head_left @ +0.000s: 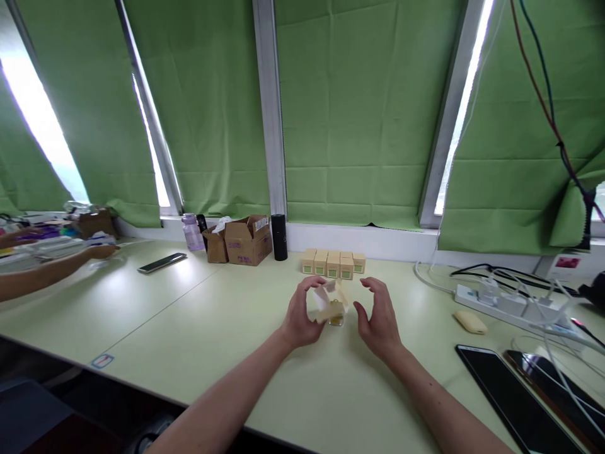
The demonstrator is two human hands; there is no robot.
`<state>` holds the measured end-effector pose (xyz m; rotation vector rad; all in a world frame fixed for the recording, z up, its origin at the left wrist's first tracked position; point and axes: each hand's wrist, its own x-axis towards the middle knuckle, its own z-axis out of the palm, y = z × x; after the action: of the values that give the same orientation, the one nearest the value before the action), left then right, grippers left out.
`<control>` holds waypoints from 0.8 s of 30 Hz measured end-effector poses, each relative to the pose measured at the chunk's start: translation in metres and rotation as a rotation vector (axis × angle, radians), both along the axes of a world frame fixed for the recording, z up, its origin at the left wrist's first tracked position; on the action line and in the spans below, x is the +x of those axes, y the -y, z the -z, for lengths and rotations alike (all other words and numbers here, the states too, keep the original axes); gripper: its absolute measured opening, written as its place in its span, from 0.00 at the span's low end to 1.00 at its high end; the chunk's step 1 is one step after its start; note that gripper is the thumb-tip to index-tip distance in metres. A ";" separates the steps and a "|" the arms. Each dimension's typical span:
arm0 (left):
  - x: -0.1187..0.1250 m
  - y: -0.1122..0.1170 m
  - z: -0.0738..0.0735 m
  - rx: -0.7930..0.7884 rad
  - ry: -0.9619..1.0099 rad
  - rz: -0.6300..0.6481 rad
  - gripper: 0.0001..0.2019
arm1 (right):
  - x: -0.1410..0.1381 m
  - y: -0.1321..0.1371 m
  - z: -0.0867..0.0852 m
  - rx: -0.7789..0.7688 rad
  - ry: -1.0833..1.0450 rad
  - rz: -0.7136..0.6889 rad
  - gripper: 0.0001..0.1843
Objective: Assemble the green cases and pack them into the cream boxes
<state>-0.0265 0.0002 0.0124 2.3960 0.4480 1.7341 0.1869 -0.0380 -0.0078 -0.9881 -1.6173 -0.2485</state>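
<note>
Between thumb and fingers, my left hand (305,316) grips a small open paper box (326,306), pale inside with its flaps spread. Just below and beside the box, a little glass bottle (336,319) with yellowish contents shows on the table, partly covered by a flap. To the right, my right hand (379,320) is held with thumb and fingers apart and nothing between them. Beyond both hands, several small kraft boxes (333,265) with green-edged labels stand in a group.
Cardboard cartons (248,241), a black tumbler (279,238) and a purple bottle (192,232) line the back. At right lie a power strip (515,310) with cables, a cream oval case (471,321) and a tablet (510,391). Another person's arm (51,268) reaches in at left, near a phone (162,263).
</note>
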 end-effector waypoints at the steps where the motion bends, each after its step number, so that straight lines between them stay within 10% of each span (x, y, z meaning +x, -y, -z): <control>1: 0.000 -0.001 0.001 -0.072 0.040 -0.006 0.28 | 0.000 0.000 0.000 0.000 0.000 -0.001 0.26; 10: 0.006 -0.003 -0.003 -0.684 0.308 0.353 0.34 | -0.005 0.005 -0.002 -0.021 -0.014 -0.045 0.27; 24: 0.011 0.005 -0.004 -0.861 0.229 0.354 0.26 | -0.022 0.015 -0.004 -0.229 -0.102 -0.388 0.27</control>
<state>-0.0154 -0.0048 0.0168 1.5380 0.5472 1.2663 0.1645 -0.0532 -0.0036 -0.8197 -1.7300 0.2523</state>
